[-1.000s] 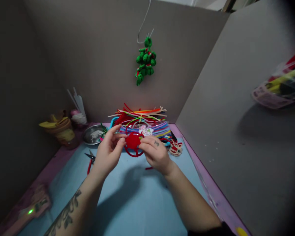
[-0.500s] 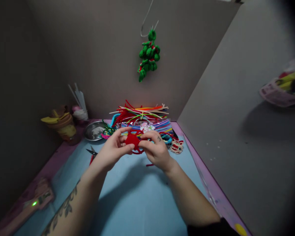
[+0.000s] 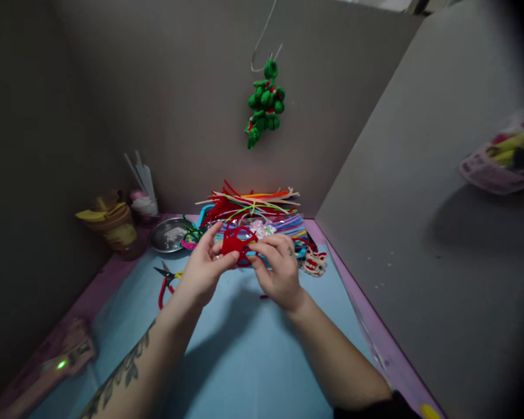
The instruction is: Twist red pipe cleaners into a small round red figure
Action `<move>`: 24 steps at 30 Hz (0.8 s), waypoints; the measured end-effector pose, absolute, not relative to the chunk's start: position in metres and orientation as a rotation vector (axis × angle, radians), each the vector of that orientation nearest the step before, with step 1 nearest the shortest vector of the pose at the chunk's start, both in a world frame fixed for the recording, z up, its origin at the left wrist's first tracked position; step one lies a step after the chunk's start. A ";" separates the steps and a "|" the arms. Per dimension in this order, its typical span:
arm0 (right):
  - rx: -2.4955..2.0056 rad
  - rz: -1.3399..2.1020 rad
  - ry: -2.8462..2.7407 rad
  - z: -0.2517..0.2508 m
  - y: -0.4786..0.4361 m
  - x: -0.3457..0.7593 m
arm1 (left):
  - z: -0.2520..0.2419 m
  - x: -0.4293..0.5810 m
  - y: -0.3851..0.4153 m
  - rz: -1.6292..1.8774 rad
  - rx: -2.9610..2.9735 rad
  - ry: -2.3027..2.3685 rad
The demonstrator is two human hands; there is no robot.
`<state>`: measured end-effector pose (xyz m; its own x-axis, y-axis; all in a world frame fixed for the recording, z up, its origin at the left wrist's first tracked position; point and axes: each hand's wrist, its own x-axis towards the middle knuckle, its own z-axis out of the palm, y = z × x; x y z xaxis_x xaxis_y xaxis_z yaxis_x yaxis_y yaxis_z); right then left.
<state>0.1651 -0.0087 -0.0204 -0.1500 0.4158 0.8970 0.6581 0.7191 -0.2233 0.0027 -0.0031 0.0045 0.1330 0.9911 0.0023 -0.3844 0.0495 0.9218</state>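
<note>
the red piece (image 3: 231,245) looks partly made, as far as can be judged: a solid red disc is formed at its left, and thin red loops already stand out around its upper and right sides. whether every loop is fixed is too small to tell, so how much shaping is left stays uncertain. it is not yet set down; it is held up near the middle of the frame, above the blue mat (image 3: 253,372) on the table (image 3: 378,329). a short red strip (image 3: 264,297) lies on the mat just below centre, and the red-handled cutters (image 3: 167,280) lie left of centre, blades apart, not in use.

the left hand (image 3: 204,265) comes up from the lower left, its grip narrow on the disc: thumb across the front, forefinger raised, the other fingers partly hidden behind. the right hand (image 3: 282,269) reaches in from the lower right, back of the hand showing and fingers bent, with forefinger above thumb at the loops' right edge. its grip is narrow too, but i cannot tell if it is closed on a loop. both forearms slant inward, making a wedge towards the piece.
</note>
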 end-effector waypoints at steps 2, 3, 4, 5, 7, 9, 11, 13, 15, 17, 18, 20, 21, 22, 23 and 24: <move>-0.853 -0.331 -1.758 -0.022 -0.013 0.162 | 0.004 0.007 -0.004 1.325 0.861 0.817; -0.860 -0.365 -1.768 -0.023 -0.014 0.160 | 0.004 0.009 -0.005 1.351 0.820 0.806; -0.875 -0.395 -1.776 -0.025 -0.015 0.158 | 0.004 0.010 -0.005 1.379 0.785 0.796; -0.892 -0.422 -1.771 -0.026 -0.016 0.156 | 0.003 0.012 -0.006 1.405 0.758 0.788; -0.919 -0.459 -1.758 -0.029 -0.016 0.152 | 0.003 0.015 -0.007 1.449 0.725 0.774; -0.935 -0.485 -1.743 -0.031 -0.016 0.150 | 0.002 0.018 -0.008 1.472 0.715 0.765; -0.947 -0.506 -1.725 -0.033 -0.015 0.150 | 0.000 0.020 -0.009 1.472 0.704 0.762; -0.956 -0.518 -1.707 -0.034 -0.014 0.151 | -0.001 0.021 -0.010 1.460 0.690 0.759; -0.952 -0.513 -1.700 -0.035 -0.014 0.151 | -0.001 0.022 -0.011 1.451 0.681 0.756; -0.939 -0.499 -1.702 -0.035 -0.014 0.152 | -0.002 0.023 -0.011 1.452 0.680 0.754; -0.931 -0.492 -1.702 -0.035 -0.014 0.152 | -0.002 0.023 -0.012 1.456 0.681 0.754; -0.920 -0.478 -1.694 -0.034 -0.014 0.153 | -0.003 0.024 -0.012 1.459 0.685 0.752; -0.919 -0.472 -1.688 -0.035 -0.013 0.153 | -0.003 0.024 -0.012 1.461 0.687 0.752; -0.919 -0.467 -1.682 -0.035 -0.013 0.153 | -0.003 0.024 -0.012 1.465 0.688 0.751; -0.919 -0.460 -1.679 -0.035 -0.013 0.154 | -0.004 0.025 -0.012 1.469 0.688 0.751; -0.920 -0.453 -1.679 -0.036 -0.013 0.154 | -0.004 0.025 -0.012 1.473 0.687 0.752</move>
<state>0.1540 -0.0128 -0.0358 -0.0832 0.3409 0.9364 0.7654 0.6236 -0.1590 0.0253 -0.0117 -0.0040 -0.0390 0.9989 -0.0253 -0.6065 -0.0036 0.7951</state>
